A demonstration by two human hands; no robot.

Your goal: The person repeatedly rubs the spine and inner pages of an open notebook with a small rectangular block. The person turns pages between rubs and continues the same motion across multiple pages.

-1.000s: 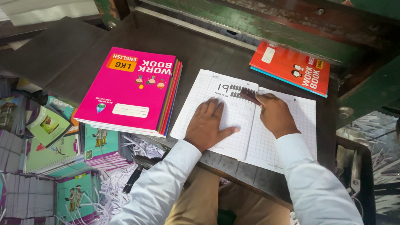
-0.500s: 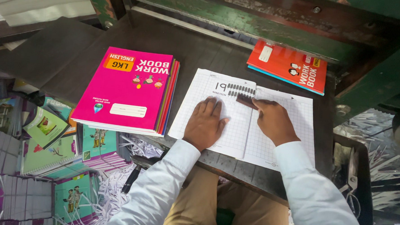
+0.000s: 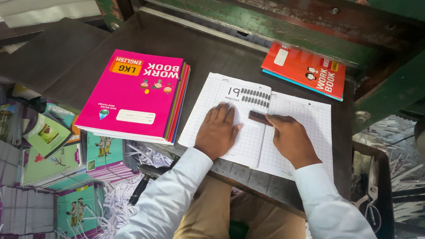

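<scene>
An open gridded booklet (image 3: pixel 260 124) lies flat on the dark worktable (image 3: pixel 72 56), near its front edge, right of a stack of pink workbooks (image 3: pixel 134 94). The left hand (image 3: pixel 218 131) presses flat with fingers spread on the left page; the right hand (image 3: pixel 290 139) pinches a small dark block (image 3: pixel 259 117) against the centre fold. If the flat hand eases off, the pages could shift and the block would likely crease off the fold; the booklet's near edge overhangs the table and might slip. An orange workbook (image 3: pixel 304 71) sits far right, partly under the green machine frame (image 3: pixel 274 17). What the block is stays unclear; the right fingertips are hidden.
</scene>
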